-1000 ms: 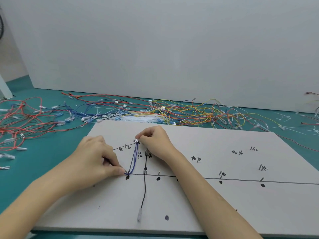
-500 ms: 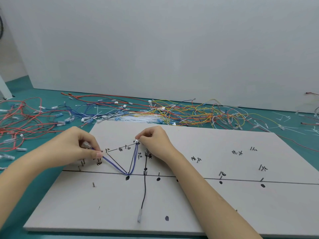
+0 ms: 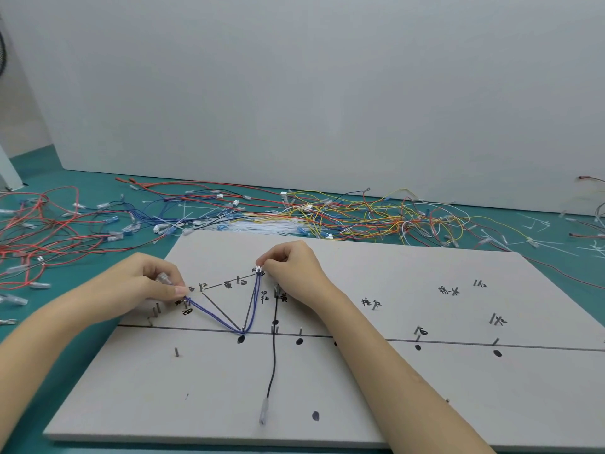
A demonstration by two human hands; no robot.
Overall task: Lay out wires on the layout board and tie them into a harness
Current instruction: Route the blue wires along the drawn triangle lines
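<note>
Wires, thin blue paired leads (image 3: 216,316), look limp and light, best held at their ends. They form a V at centre-left on the grey layout board (image 3: 360,404). Left hand (image 3: 144,283) pinches the left end; right hand (image 3: 291,270) pinches the white connector (image 3: 258,269).

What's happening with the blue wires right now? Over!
Left hand pinches one end of the blue wires. Right hand pinches the white connector. Wires bend in a V round a pin on the layout board. Nothing blocking.
</note>
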